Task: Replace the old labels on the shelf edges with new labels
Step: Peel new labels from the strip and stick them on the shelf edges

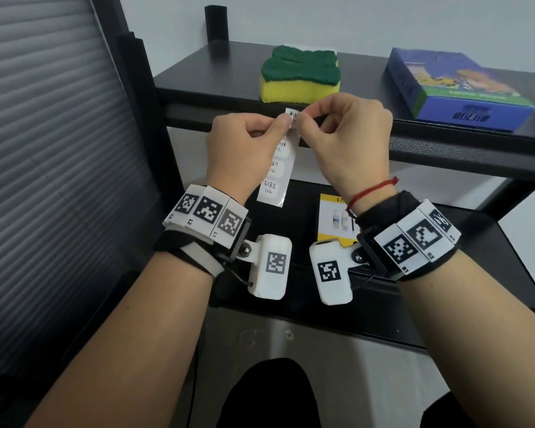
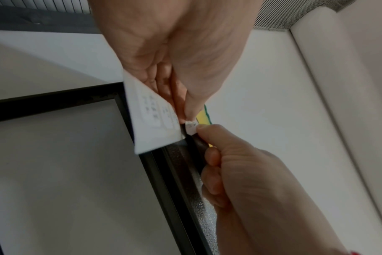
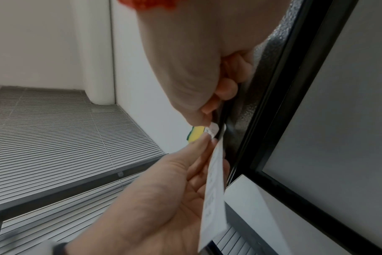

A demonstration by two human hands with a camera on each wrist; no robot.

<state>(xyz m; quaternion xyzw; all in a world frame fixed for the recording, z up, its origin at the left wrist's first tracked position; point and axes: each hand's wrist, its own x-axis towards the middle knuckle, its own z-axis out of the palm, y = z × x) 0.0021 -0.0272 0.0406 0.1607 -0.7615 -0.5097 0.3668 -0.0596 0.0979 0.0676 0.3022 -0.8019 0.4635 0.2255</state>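
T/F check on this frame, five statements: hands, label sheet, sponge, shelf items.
1. The left hand pinches the label sheet near its top. True.
2. The right hand rests open on the shelf. False: its thumb and finger pinch a small label at the sheet's top.
3. The sponge sits on the upper shelf behind the hands. True.
4. The blue box lies on the lower shelf. False: it is on the upper shelf, right of the sponge.
5. The sheet carries several handwritten labels. True.
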